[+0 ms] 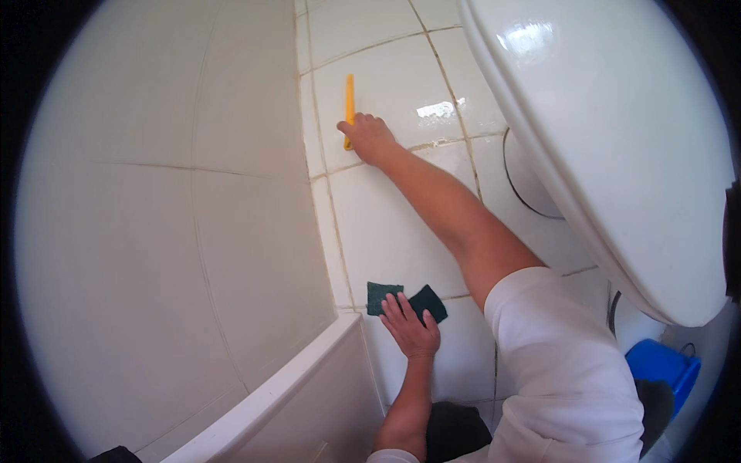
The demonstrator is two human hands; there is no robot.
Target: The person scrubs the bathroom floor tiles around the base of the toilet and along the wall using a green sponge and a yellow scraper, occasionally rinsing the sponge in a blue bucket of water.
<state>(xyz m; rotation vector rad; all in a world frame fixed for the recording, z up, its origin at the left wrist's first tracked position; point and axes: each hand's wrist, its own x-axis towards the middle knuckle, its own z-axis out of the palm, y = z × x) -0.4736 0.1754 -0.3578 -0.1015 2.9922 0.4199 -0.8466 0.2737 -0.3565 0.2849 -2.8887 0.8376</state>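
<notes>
My right hand point(370, 139) reaches far across the white floor tiles, its fingers closed around the lower end of a long, narrow yellow tool point(350, 92). Its exact kind I cannot make out; it lies along the floor, near the wall. Closer to me, my left hand point(411, 330) lies with fingers spread on the floor. Two dark green scouring pads are by it: one pad point(378, 295) partly under its fingertips, the other pad point(429, 302) tilted beside the fingers.
A tiled wall point(154, 231) rises on the left, with a white ledge point(270, 378) at its near end. The white toilet point(617, 139) overhangs the floor on the right. Behind my sleeve stands a blue container point(656, 363). Dark, stained grout lines cross the wet-looking floor tiles point(386, 224).
</notes>
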